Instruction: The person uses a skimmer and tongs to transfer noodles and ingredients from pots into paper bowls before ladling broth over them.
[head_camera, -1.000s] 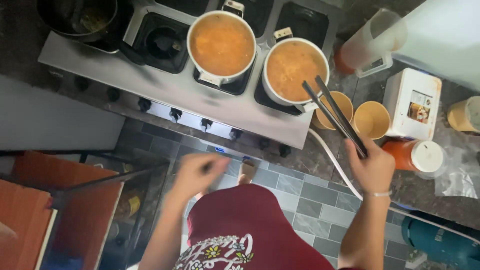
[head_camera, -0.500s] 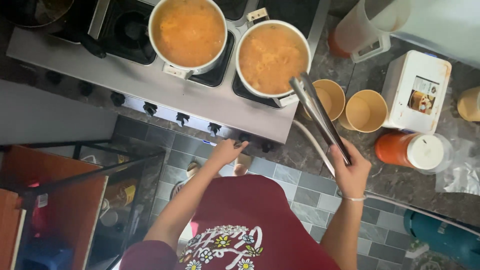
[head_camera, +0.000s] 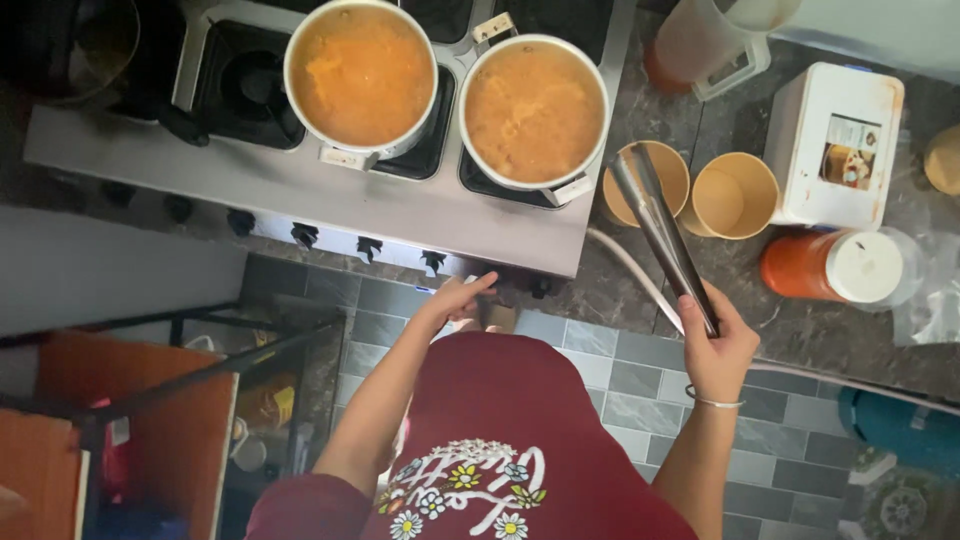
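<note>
Head view: I saw my right hand (head_camera: 718, 345) gripping closed metal tongs (head_camera: 662, 228) over two paper cups (head_camera: 692, 190) near the desk's front edge, while my left hand (head_camera: 455, 298), fingers loosely spread, reached a stove knob (head_camera: 433, 262) at the stove's front edge

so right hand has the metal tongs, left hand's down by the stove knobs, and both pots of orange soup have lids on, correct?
Not quite. In the head view both pots are uncovered, with the orange soup open to sight. The rest holds: the right hand grips the metal tongs, and the left hand is by the stove knobs.
</note>
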